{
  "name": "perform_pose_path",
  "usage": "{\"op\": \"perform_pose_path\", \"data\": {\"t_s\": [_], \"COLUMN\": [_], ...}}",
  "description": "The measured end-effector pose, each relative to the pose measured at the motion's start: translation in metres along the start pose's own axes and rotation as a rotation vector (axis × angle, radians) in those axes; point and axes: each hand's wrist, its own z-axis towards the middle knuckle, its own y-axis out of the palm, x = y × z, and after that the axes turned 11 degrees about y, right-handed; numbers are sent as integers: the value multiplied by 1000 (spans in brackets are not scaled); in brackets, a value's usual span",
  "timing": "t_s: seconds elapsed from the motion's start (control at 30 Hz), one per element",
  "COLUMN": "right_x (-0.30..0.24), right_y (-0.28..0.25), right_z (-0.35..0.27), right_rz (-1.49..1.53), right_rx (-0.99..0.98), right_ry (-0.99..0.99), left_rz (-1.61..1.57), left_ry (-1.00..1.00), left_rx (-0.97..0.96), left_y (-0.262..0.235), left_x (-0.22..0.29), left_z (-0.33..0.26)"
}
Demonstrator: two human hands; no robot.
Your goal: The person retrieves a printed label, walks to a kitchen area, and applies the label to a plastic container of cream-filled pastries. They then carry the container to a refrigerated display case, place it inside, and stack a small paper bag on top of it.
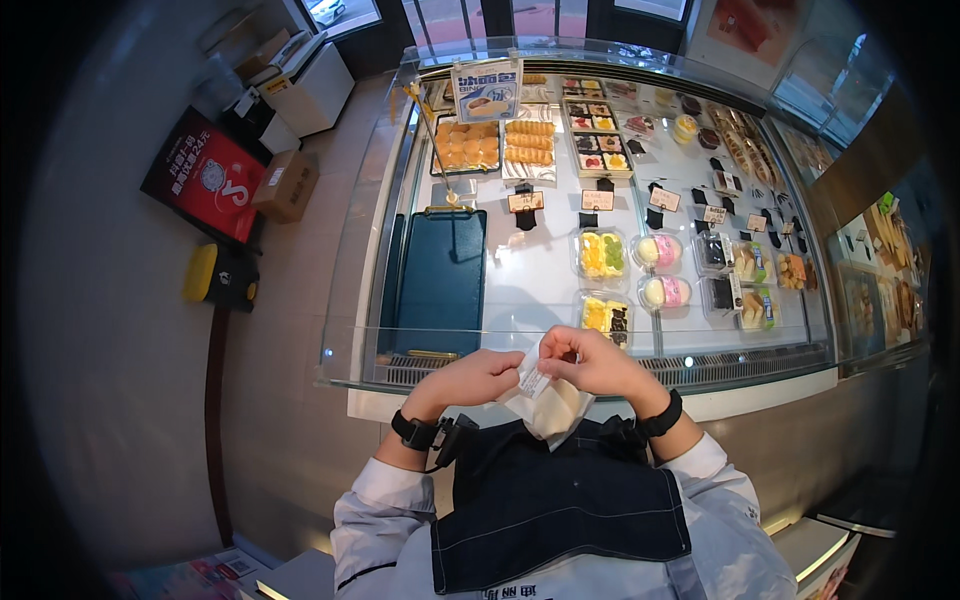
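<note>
Just in front of my dark apron, a pale, rounded bun [553,412] hangs in a clear plastic bag. A small white printed label [531,377] lies at the top of the bag, between my hands. My left hand [478,376] is closed, with its fingertips at the left edge of the label and bag. Opposite it, my right hand [592,362] pinches the top of the bag beside the label, fingers curled. Whether the label is stuck down or loose I cannot tell. Both hands are over the front edge of a glass display case [590,395].
Inside the case are dark green trays [440,275], a tray of golden buns [467,146], rolls [529,142] and boxed fruit desserts [602,255]. Small price cards [597,200] stand among them. A cardboard box [287,187] and a red sign [207,175] are on the left.
</note>
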Motion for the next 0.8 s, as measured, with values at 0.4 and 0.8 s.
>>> {"op": "perform_pose_path", "data": {"t_s": [0.4, 0.8], "right_x": [-30, -37], "right_y": [-6, -4], "right_z": [-16, -22], "right_rz": [-92, -268], "right_rx": [113, 209], "right_ry": [-9, -84], "left_rz": [150, 181], "left_ry": [200, 240], "left_rx": [24, -13], "left_y": [-3, -2], "left_x": [28, 23], "left_z": [0, 3]}}
